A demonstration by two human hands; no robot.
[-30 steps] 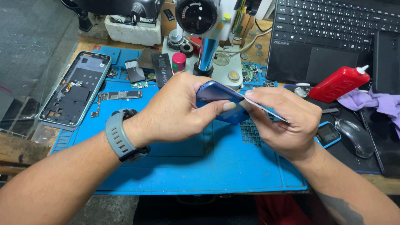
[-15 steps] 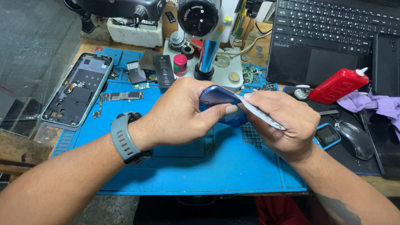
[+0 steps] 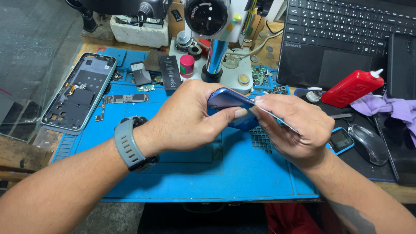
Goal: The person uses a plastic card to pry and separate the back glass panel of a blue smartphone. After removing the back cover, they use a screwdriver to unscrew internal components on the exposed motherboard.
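Left hand [image 3: 186, 119]: fingers grip blue phone cover [image 3: 227, 100], held above blue mat [image 3: 216, 173] on desk | Right hand [image 3: 294, 125]: fingers pinch thin pry blade [image 3: 281, 122] against cover's edge | Left: opened phone frame [image 3: 80, 91]

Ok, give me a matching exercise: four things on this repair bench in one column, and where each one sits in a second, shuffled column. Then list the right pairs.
Things:
1. blue phone back cover
2. opened phone frame
3. red squeeze bottle
4. computer mouse

Places:
A. lying at the left edge of the blue mat
B. held between the left hand and the right hand
C. right of the mat, beside a small blue-edged device
D. lying tilted in front of the laptop

Pairs: 1-B, 2-A, 3-D, 4-C
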